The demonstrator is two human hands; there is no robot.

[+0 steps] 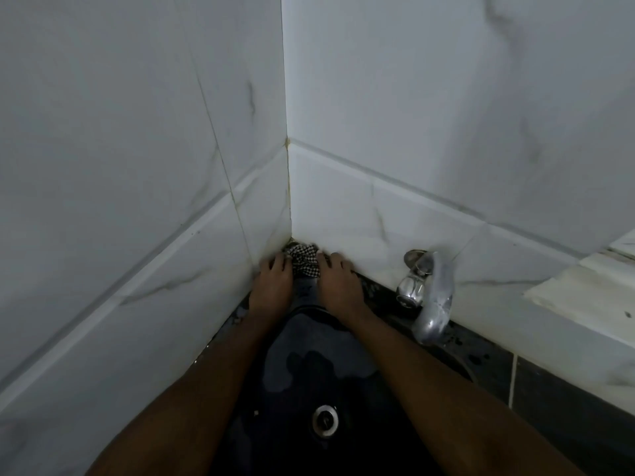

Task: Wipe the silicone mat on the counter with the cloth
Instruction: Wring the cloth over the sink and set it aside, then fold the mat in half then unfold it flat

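I press my left hand [273,274] and right hand [338,276] flat, fingers spread, on the checked cloth [304,259] in the far corner, bunching it to scrub; no silicone mat shows.

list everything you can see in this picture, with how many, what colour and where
Checked black-and-white cloth: one, bunched in the corner where the two walls meet the counter, between the hands.
Dark round sink basin: one, black, below the hands, partly wet.
Round metal drain: one, silver, in the basin's bottom.
Chrome tap: one, silver, on the right wall, spout over the basin's rim.
White marbled wall tiles: many, white with grey veins, both walls.
Dark speckled counter: one, black, along the wall's foot.
Silicone mat: none that I can tell apart.
Left hand: one, fingers on the cloth's left edge.
Right hand: one, fingers on the cloth's right edge.
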